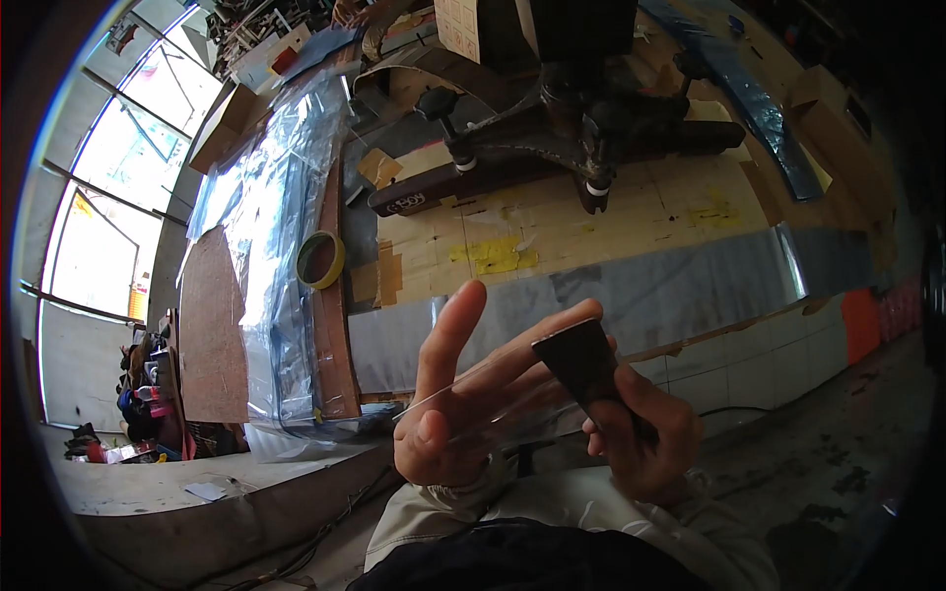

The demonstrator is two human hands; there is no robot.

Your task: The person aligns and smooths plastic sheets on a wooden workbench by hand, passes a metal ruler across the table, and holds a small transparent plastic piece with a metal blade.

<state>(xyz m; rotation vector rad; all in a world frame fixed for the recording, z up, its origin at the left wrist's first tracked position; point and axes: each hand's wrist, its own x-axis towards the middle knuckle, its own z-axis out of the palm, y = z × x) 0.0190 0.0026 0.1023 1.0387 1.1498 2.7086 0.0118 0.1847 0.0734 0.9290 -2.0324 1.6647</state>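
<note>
My left hand is raised in front of the bench, its fingers spread, with a thin clear strip lying across the palm and fingers. Beside it on the right, my right hand pinches a dark flat rectangular piece between thumb and fingers. The dark piece is tilted and its upper end overlaps the fingertips of my left hand; whether they touch is unclear. The clear strip runs towards the dark piece, where its end is hidden.
A roll of yellow tape sits left on the bench, near crumpled clear plastic sheeting. A dark metal stand with knobs stands on the yellowish board. Grey covering runs along the bench's near edge. Another person's hand shows at the top.
</note>
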